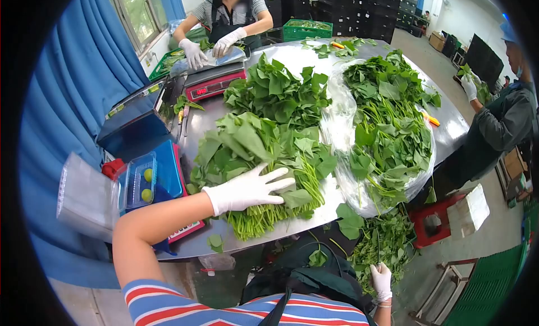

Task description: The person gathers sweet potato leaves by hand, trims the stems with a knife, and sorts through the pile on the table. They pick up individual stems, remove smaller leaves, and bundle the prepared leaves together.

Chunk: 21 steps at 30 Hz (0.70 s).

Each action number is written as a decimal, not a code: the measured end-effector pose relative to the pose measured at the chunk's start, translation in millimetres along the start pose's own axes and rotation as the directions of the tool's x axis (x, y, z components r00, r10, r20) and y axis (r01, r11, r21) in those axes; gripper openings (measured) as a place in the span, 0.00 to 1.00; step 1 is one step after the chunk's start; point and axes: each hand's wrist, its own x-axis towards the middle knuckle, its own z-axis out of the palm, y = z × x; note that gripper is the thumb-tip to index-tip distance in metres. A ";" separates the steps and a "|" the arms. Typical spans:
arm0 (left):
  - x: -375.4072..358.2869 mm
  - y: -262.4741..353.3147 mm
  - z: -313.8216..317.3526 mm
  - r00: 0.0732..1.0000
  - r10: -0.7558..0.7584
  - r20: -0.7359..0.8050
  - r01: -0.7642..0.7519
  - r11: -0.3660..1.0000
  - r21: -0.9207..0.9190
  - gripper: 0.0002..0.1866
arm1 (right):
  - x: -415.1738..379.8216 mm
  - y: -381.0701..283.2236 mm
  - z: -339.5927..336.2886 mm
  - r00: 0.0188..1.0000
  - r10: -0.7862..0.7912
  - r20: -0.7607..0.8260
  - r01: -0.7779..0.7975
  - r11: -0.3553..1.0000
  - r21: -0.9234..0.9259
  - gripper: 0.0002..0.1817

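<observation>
My left hand [247, 190], in a white glove, lies with fingers spread on a big pile of leafy green stems [269, 149] at the near side of the metal table. Its cut stems point toward me. Low at the right, my gloved right hand [382, 282] hangs below the table edge with its fingers closed; what it holds, if anything, I cannot make out. Beside that hand is a heap of loose leafy greens [387, 242] near the floor. Behind the near pile sits another bunch of greens [281, 93].
More greens [387, 129] lie on clear plastic at the right, near an orange-handled tool [431, 119]. A red scale [213, 86] stands ahead, a blue scale with a plastic box [140, 177] at left. One co-worker [233, 17] works across the table, another [505, 113] at right.
</observation>
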 end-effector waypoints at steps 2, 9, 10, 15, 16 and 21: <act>-4.4 13.6 -23.5 0.992 -0.125 0.013 0.124 0.992 0.023 0.26 | 4.3 -0.1 -1.3 1.000 -0.030 -0.004 0.030 0.999 -0.039 0.14; -23.2 30.5 -74.1 0.935 -0.316 0.164 0.354 0.871 -0.340 0.38 | 8.3 11.1 -10.5 0.999 -0.041 0.008 0.041 0.999 0.022 0.11; -23.8 28.2 -74.7 0.941 -0.330 0.079 0.322 0.797 -0.511 0.37 | 4.5 0.7 -9.3 0.999 -0.047 0.013 0.047 0.999 -0.005 0.10; -8.7 23.7 -67.0 0.808 -0.543 -0.229 0.506 0.838 -0.204 0.33 | 10.9 -5.1 -7.8 0.979 -0.200 -0.028 0.201 0.978 0.047 0.09; -7.6 13.7 -50.1 0.775 -0.580 -0.250 0.570 0.813 -0.117 0.36 | 12.5 -6.9 -11.4 0.967 -0.254 -0.033 0.254 0.967 -0.013 0.08; -10.2 -19.8 7.4 0.712 -0.661 -0.238 0.626 0.751 -0.210 0.40 | 0.2 -54.9 -12.0 0.987 -0.155 -0.036 0.157 0.987 0.048 0.07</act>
